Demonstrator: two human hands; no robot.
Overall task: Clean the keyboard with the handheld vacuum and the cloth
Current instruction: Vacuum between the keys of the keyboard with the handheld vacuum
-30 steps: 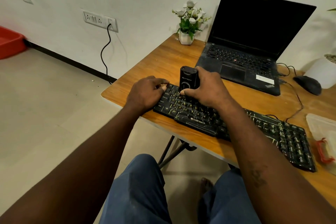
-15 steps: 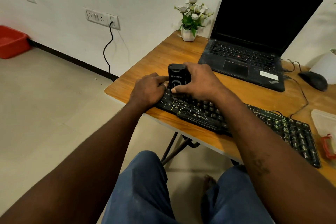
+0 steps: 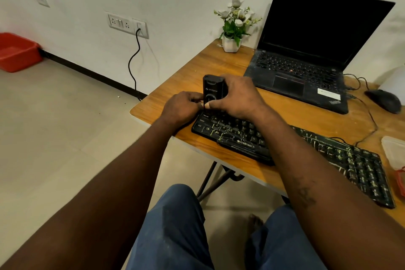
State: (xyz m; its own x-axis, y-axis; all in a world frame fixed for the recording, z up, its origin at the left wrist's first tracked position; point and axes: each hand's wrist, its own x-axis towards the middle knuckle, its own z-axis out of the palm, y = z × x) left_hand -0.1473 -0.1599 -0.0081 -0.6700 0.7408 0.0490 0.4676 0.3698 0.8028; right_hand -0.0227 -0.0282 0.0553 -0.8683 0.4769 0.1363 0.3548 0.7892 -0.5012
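Note:
A long black keyboard [image 3: 328,153] with pale smears on its keys lies slanted along the front of the wooden table [image 3: 175,85]. A small black handheld vacuum [image 3: 210,89] stands upright on the keyboard's far left end. My right hand [image 3: 238,98] wraps around the vacuum from the right, thumb low on its front. My left hand [image 3: 179,107] rests curled over the keyboard's left corner, its fingertips touching the base of the vacuum. I see no cloth.
An open black laptop [image 3: 306,55] sits behind the keyboard, with a wired mouse [image 3: 383,101] to its right. A white flower pot [image 3: 231,44] stands at the table's back corner. A clear plastic container [image 3: 393,151] lies at the right edge. A red tub [image 3: 15,52] is on the floor.
My right hand has slid the vacuum leftward along the keys to the keyboard's left end, close against my left hand. My left hand has stayed on the corner.

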